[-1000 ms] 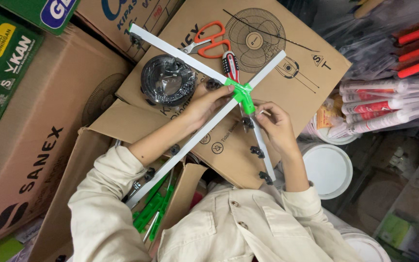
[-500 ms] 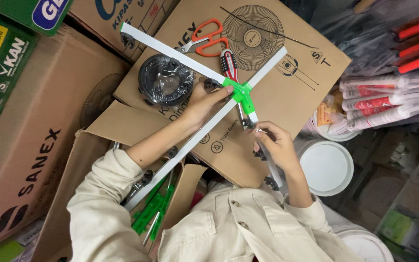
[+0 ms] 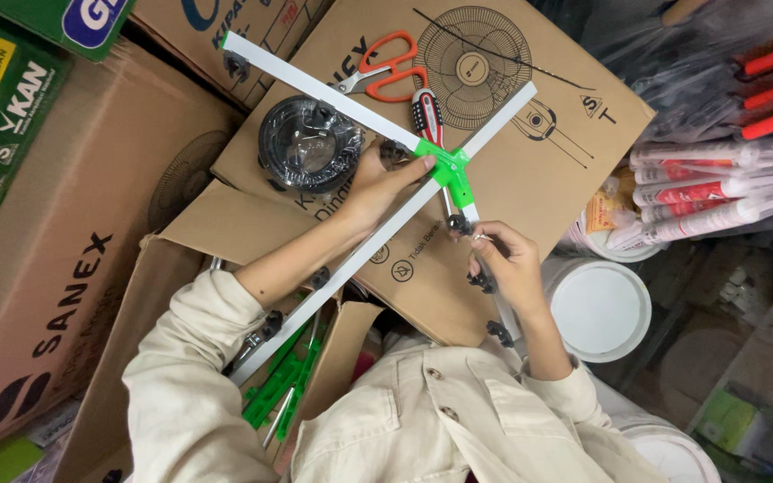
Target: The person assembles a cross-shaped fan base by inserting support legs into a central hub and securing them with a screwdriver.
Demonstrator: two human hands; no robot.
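Setting: crowded storeroom; stacked cardboard cartons serve as the bench, the top carton (image 3: 530, 170) printed with a fan drawing
Surroundings: white lidded bucket (image 3: 599, 309) to the right, bagged red-and-white tubes (image 3: 709, 192) beyond it
Workpiece: two white bars crossed and joined by a green plastic cross connector (image 3: 447, 168), lying flat on the top carton; one bar runs down past the person's lap
Left hand (image 3: 378, 183): pressed on the cross just left of the connector, fingers steadying the bar, not wrapped round it
Right hand (image 3: 505, 259): fingertips pinched on a small dark fitting (image 3: 465, 228) on the lower short bar, just below the connector; whether it is a screw or a clip cannot be told
Tools at rest: orange-handled scissors (image 3: 385, 67) and a red-and-black screwdriver (image 3: 427, 116) on the carton, neither touched
Other items: bagged black round part (image 3: 308, 145) just left of the cross; spare green connectors (image 3: 284, 380) in the open box below
Judgement, step in hand: seating a small fitting near the joint
Judgement, next move: calls for a firm hold by the left hand and fine alignment by the right
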